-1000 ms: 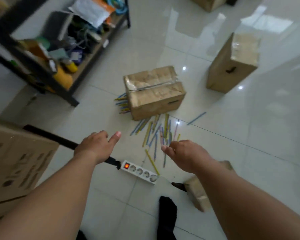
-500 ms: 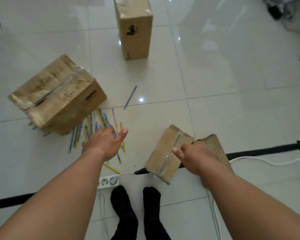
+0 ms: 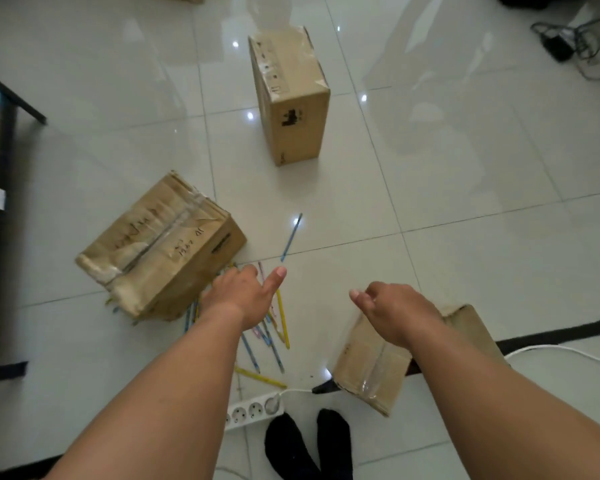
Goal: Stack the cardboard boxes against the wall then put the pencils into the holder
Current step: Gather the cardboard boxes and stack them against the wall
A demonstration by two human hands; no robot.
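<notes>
Since the small brown cardboard box [image 3: 368, 372] lies just under the right hand [image 3: 395, 313], that slack, empty hand is nearer than the equally empty left hand [image 3: 243, 296].

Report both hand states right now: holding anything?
Left hand: open, holding nothing, over the pencils.
Right hand: open, fingers loosely curled, holding nothing, over the small cardboard box.

The 3 cardboard boxes [image 3: 160, 247] are tan brown with shiny clear tape and dark scribbles. The pencils [image 3: 280, 318] are yellow, blue and pink on glossy white floor tiles [image 3: 465, 188]. The socks [image 3: 309, 448] are black, the power strip [image 3: 253, 412] white.
</notes>
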